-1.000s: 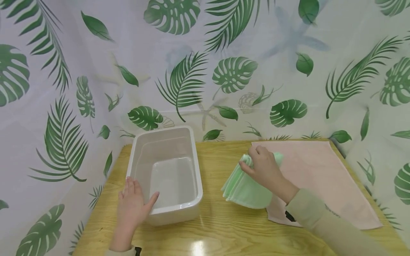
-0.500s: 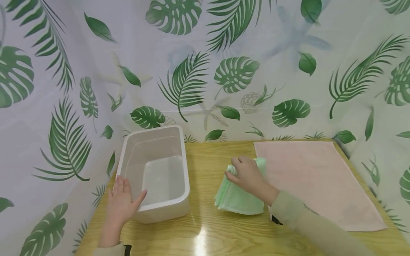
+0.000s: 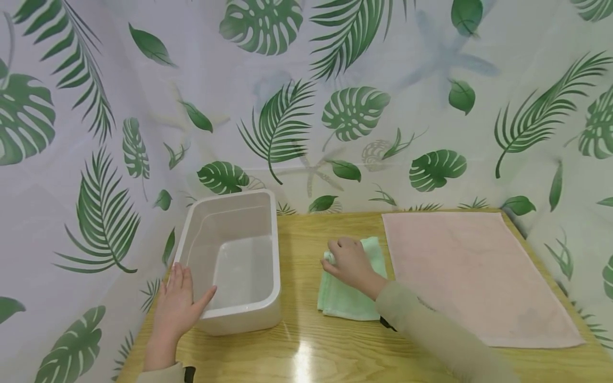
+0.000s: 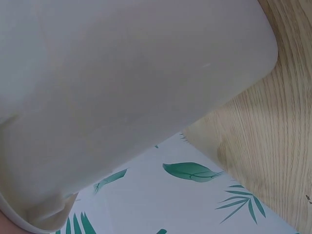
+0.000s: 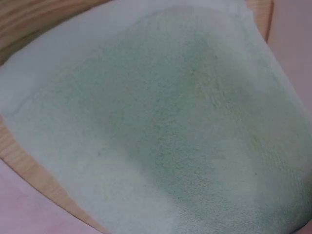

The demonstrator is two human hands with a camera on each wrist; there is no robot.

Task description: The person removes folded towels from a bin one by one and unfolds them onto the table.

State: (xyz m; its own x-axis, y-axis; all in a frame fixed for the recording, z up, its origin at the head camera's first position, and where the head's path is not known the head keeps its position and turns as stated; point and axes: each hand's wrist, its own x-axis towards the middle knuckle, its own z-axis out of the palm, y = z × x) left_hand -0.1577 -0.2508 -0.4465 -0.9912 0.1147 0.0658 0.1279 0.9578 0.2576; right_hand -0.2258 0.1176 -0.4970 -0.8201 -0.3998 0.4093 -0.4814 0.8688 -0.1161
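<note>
In the head view my right hand [image 3: 351,263] grips the top edge of a folded light green towel [image 3: 351,300], whose lower part hangs down close to the wooden table. The same towel [image 5: 161,112] fills most of the right wrist view. On the left stands a white plastic basin [image 3: 239,308] with nothing in it. My left hand [image 3: 178,306] rests on the basin's left rim near its front corner, fingers straight and thumb spread over the front edge. The basin's outer wall [image 4: 136,87] takes up much of the left wrist view.
A pink towel [image 3: 474,271] lies spread flat on the right side of the wooden table [image 3: 306,234]. Behind and to the left hangs a white curtain [image 3: 297,58] printed with green leaves, close to the table's back edge.
My right hand has carried the green towel leftward and lower, off the pink towel to the bare wood beside it. The basin and my left hand have shifted a little left.
</note>
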